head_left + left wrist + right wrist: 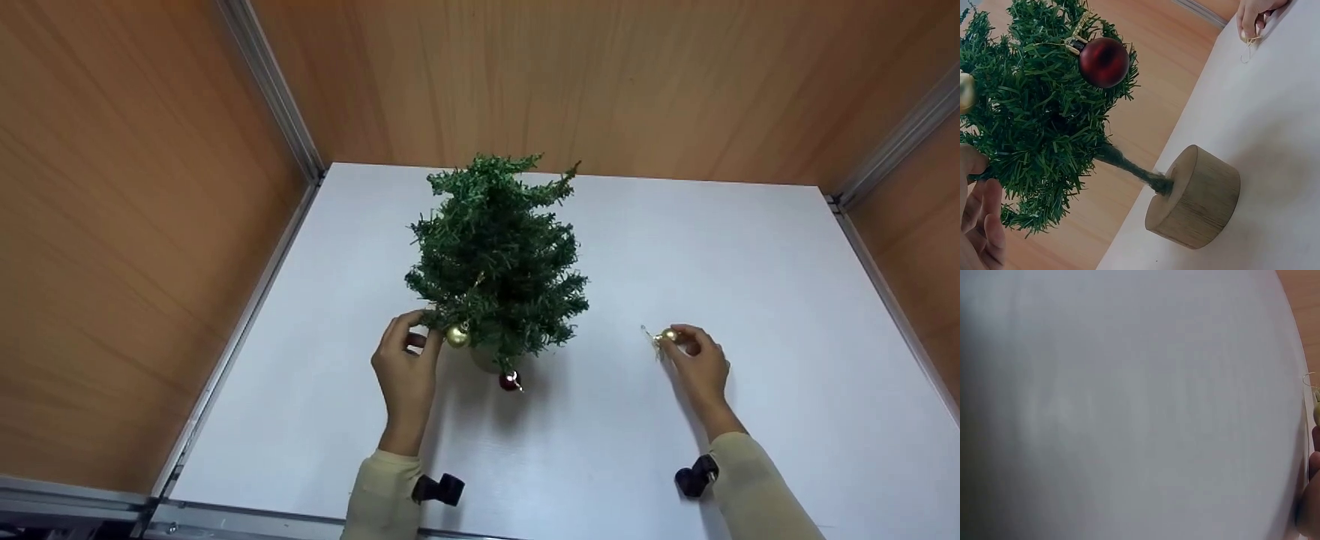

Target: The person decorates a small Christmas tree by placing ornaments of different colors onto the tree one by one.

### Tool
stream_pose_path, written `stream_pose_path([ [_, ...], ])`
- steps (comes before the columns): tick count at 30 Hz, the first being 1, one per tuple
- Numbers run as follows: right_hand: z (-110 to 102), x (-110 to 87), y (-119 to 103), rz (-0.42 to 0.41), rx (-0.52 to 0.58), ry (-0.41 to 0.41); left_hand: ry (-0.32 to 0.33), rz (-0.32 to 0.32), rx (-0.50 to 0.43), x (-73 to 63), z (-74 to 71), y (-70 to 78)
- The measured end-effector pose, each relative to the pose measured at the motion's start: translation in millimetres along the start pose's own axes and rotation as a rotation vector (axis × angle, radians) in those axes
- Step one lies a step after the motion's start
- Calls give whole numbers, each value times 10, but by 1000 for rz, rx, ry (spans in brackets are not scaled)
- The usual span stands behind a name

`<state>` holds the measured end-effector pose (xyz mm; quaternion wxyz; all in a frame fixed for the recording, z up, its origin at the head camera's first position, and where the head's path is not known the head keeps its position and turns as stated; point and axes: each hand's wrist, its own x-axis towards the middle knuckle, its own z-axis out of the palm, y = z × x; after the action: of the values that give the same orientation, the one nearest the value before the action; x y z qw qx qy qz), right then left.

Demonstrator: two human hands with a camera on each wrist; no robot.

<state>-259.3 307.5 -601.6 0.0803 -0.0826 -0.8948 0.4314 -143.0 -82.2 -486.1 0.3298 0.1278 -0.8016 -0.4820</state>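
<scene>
A small green artificial Christmas tree [499, 255] stands on a round wooden base [1199, 202]. My left hand [409, 360] is at its lower left side, thumb and fingers pinching a branch tip [431, 316]. Right beside those fingers hangs a gold ball ornament [457, 336]. A dark red ball ornament [1104, 62] hangs low at the front, its cap and cord showing in the left wrist view. Off to the right, my right hand [701, 367] pinches another gold ball ornament [669, 335], whose thin hook points away from the fingers. The right wrist view catches only part of that hand.
The tree stands on a white tabletop [750, 255]. Wood-grain panels [600, 82] rise at the back and both sides, with metal rails [277, 97] at the corners. Each sleeve carries a black wrist camera [442, 489].
</scene>
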Motion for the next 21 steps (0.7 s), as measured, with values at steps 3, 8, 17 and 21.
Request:
stream_pose_path([
  [3, -6, -40, 4, 12, -1, -3, -3, -20, 5, -16, -29, -19],
  [8, -18, -75, -30, 6, 20, -16, 21, -26, -3, 25, -82, -28],
  [17, -30, -98, -66, 42, 84, -37, 16, -34, 1, 80, -126, -39],
  [21, -30, -136, -87, 50, 137, -88, 16, -34, 1, 80, -129, -40],
])
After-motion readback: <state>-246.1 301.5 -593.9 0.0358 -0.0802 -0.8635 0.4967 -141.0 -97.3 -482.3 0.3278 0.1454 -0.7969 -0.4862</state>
